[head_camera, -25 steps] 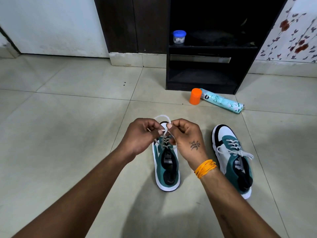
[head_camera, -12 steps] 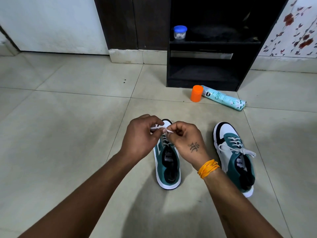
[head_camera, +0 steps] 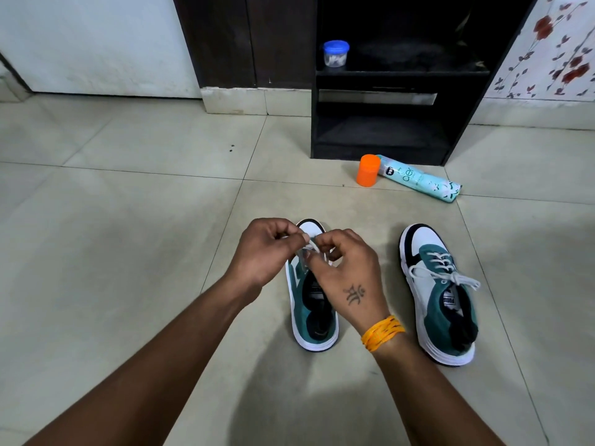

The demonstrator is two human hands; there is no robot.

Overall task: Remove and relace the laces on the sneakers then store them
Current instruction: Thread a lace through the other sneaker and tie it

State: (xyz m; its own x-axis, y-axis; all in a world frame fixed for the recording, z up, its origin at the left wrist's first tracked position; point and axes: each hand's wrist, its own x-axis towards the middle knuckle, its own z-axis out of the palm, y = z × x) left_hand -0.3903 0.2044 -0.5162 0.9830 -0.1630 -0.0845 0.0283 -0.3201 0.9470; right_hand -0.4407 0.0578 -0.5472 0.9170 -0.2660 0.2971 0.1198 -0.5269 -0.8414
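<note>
Two teal, white and black sneakers stand on the tiled floor, toes pointing away from me. Over the laces of the left sneaker (head_camera: 314, 320) both my hands meet. My left hand (head_camera: 269, 249) pinches the white lace (head_camera: 311, 246) between thumb and fingers. My right hand (head_camera: 346, 268), with a tattoo and an orange wrist thread, pinches the same lace just beside it. Most of that lace is hidden under my fingers. The right sneaker (head_camera: 439, 291) stands apart to the right, its white lace (head_camera: 446, 275) tied in a bow.
A black shelf unit (head_camera: 386, 91) stands against the wall ahead, with a blue-lidded jar (head_camera: 335, 53) on its upper shelf. An orange cap (head_camera: 367, 170) and a lying teal spray can (head_camera: 418, 181) are on the floor before it. Bare tiles spread to the left.
The lace loop that stood above the toe a second ago has been pulled down small between my fingers. Both hands have sunk closer to the shoe and to each other.
</note>
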